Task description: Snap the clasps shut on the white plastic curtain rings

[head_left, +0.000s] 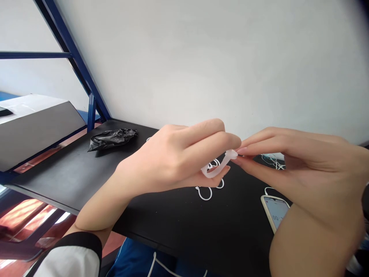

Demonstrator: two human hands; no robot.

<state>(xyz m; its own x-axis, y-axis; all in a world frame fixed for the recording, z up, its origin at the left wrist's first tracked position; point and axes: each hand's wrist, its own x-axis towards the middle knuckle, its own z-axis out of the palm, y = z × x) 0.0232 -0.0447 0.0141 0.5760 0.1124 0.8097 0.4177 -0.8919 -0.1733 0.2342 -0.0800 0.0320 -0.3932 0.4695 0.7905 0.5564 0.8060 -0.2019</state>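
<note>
While raised above the black table [178,231], held by both hands at once: a milky-white plastic strip [216,172], curved into an open loop with its thicker end pointing right. Gripped along the curve by the left hand [173,154], seemingly to steady the loop and leave that end exposed. At the thicker end, a narrow pinch from the right hand [311,165], forefinger above and thumb below, probably for finer control than with a full grasp. Too small to tell: the exact contact between those tips.

Lower down, on the table beneath the left hand, several small white loops [205,199], perhaps set there for easy reach. Face up beside the right forearm [311,238] and partly hidden by it, a pale-cased phone [275,211] with lit screen, likely placed for reading at a glance. Well apart at far left, a crumpled black plastic bag [113,139].

As for pose: left forearm [100,207] slanting up from the lower left, fingers bent over the strip, thumb beneath. Right forearm rising steeply from the lower right, wrist bent inward, fingers stretched leftward, nearly meeting the left fingertips.
</note>
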